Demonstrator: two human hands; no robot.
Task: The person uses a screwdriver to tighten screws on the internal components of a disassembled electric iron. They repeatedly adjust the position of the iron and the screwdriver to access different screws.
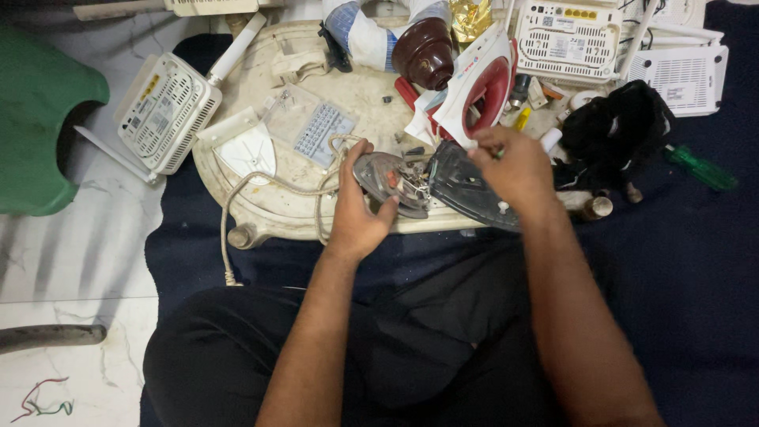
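Left hand (357,207) grasps dismantled iron base (389,182); right hand (518,168) fingers pinch at dark soleplate (466,190), red-white iron shell (484,85) just beyond.

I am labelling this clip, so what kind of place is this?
Probably an informal appliance repair spot on a floor: an opened iron under both hands, several routers, a screwdriver.

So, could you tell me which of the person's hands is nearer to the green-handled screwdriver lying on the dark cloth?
The right. The right hand works at the iron's dark soleplate, with the green-handled screwdriver further to its right. The left hand grips the iron's grey inner part, further away.
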